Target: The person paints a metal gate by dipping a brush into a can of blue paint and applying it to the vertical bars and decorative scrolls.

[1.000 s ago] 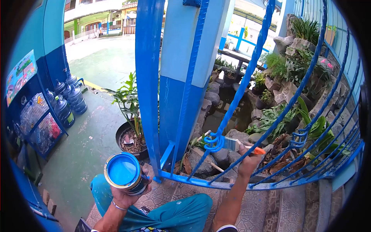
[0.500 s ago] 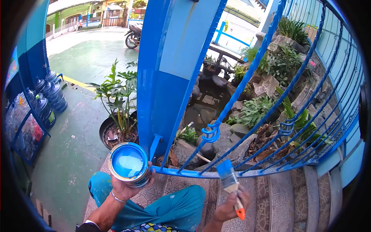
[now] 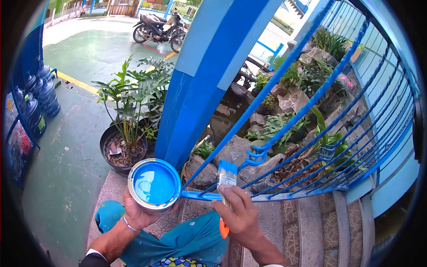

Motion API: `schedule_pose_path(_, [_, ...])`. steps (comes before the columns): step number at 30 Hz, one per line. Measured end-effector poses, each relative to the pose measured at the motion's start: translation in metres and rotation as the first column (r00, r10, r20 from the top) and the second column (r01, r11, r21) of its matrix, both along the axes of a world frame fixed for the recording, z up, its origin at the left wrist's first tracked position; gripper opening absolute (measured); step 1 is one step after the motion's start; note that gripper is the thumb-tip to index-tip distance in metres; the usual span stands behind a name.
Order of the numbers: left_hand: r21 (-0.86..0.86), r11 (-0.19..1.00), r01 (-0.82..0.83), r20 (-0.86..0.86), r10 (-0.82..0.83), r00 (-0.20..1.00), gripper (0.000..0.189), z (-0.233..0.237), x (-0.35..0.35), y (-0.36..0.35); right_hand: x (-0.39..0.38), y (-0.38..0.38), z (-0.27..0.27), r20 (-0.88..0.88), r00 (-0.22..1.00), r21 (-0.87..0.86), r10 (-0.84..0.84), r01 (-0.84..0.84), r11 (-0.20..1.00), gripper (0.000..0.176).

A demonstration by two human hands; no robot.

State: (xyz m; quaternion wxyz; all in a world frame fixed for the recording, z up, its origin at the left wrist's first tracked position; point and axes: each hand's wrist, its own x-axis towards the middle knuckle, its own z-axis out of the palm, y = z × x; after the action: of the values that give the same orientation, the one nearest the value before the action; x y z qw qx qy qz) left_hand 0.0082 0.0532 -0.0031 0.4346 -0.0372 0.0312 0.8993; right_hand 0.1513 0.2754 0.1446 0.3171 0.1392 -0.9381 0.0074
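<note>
My left hand is wrapped round an open can of blue paint, held upright above my lap. Paint coats its inner wall and rim. My right hand grips a paintbrush by its handle, which ends in an orange tip. The brush's bristles are blue and point away from me, overlapping the lower part of the blue metal railing in this view. Twisted bars rise from the railing's bottom rail, one with a curled ornament just right of the bristles.
A blue pillar stands beyond the can, with a potted plant to its left. Tiled steps curve away on the right. Rocks and plants fill the garden behind the railing. Water jugs stand at left; a motorcycle is parked farther back.
The brush has moved left, closer to the can, and my right hand now shows its back. My view has shifted, bringing the whole motorcycle into sight.
</note>
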Motion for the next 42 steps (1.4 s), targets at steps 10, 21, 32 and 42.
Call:
schedule_pose_path(10, [-0.010,0.993,-0.119,-0.082,0.117,0.990,0.085,0.008,-0.003,-0.013,-0.036,0.009,0.145,0.090,0.988,-0.140,0.126,-0.113,0.984,0.033])
schedule_pose_path(21, [0.063,0.991,-0.120,0.000,0.120,0.993,0.082,0.001,0.004,-0.024,-0.086,-0.012,0.089,0.506,0.860,0.486,-0.062,-0.225,0.845,0.019])
schedule_pose_path(32, [-0.046,0.989,-0.139,-0.078,0.136,0.988,0.094,-0.027,0.008,-0.027,-0.080,-0.002,0.009,0.215,0.943,0.837,-0.255,-0.043,0.546,0.017])
schedule_pose_path(42, [-0.071,0.990,-0.126,-0.015,0.125,0.992,0.089,-0.012,0.010,-0.028,-0.090,-0.008,0.017,0.118,0.950,0.826,-0.288,0.067,0.560,0.017])
